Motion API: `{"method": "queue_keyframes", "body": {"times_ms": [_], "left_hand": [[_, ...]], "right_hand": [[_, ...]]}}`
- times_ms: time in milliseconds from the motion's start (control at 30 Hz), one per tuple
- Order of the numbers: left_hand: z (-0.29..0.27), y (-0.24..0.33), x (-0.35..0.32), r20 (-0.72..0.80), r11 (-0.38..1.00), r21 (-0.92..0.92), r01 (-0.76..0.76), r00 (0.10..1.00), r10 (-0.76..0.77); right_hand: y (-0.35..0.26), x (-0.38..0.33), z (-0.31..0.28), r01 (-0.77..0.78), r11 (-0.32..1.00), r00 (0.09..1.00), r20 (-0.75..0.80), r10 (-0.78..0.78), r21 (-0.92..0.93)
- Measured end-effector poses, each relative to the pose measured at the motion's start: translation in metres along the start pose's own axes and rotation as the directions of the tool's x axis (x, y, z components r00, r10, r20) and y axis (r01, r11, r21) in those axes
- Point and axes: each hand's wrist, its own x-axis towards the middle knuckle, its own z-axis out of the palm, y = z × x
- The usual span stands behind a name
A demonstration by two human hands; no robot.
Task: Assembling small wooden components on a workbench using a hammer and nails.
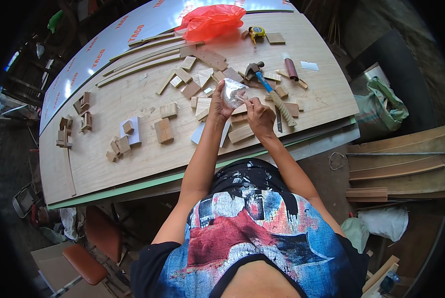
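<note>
Over the workbench's near middle, my left hand (pixel 219 105) is closed round a shiny, see-through plastic container (pixel 234 92); whether it is a cup or a bag I cannot tell. Pinched in my right hand (pixel 260 116) is a thin wooden stick (pixel 240 99), its tip at the container's opening. What the container holds is not clear. A claw hammer (pixel 269 87) with a blue shaft and wrapped grip lies just beyond my right hand. Several wood blocks (pixel 240 134) lie under and around both hands.
A red plastic bag (pixel 210 22), a yellow tape measure (pixel 256 33) and long wood strips (pixel 143 63) lie at the back. Small wooden assemblies (pixel 85 121) stand at left. The plywood tabletop (pixel 98 166) ends near my waist. A sack (pixel 381 107) stands at right.
</note>
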Motion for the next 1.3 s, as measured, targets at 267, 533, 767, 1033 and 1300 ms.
{"method": "queue_keyframes", "body": {"times_ms": [267, 533, 767, 1033, 1300], "left_hand": [[-0.003, -0.003, 0.001, -0.014, 1.0, -0.002, -0.021, 1.0, 0.021], [-0.007, -0.005, 0.001, -0.015, 0.999, -0.013, -0.031, 0.999, 0.031], [-0.004, -0.007, 0.001, -0.026, 1.0, 0.018, -0.02, 0.999, 0.02], [-0.018, -0.005, 0.005, -0.03, 0.999, 0.031, -0.033, 0.999, 0.034], [0.012, 0.001, -0.011, -0.022, 1.0, 0.009, 0.008, 1.0, -0.008]], "right_hand": [[0.002, -0.003, 0.0, 0.137, 0.99, 0.99, -0.036, -0.137, -0.01], [0.01, 0.0, 0.004, 0.011, 0.995, 0.996, 0.09, -0.02, 0.098], [0.021, 0.003, 0.008, -0.161, 0.949, 0.968, 0.231, 0.098, 0.271], [0.023, 0.006, 0.006, -0.325, 0.85, 0.896, 0.422, 0.137, 0.415], [0.038, 0.006, 0.007, -0.717, 0.188, 0.695, 0.71, 0.116, 0.671]]}}
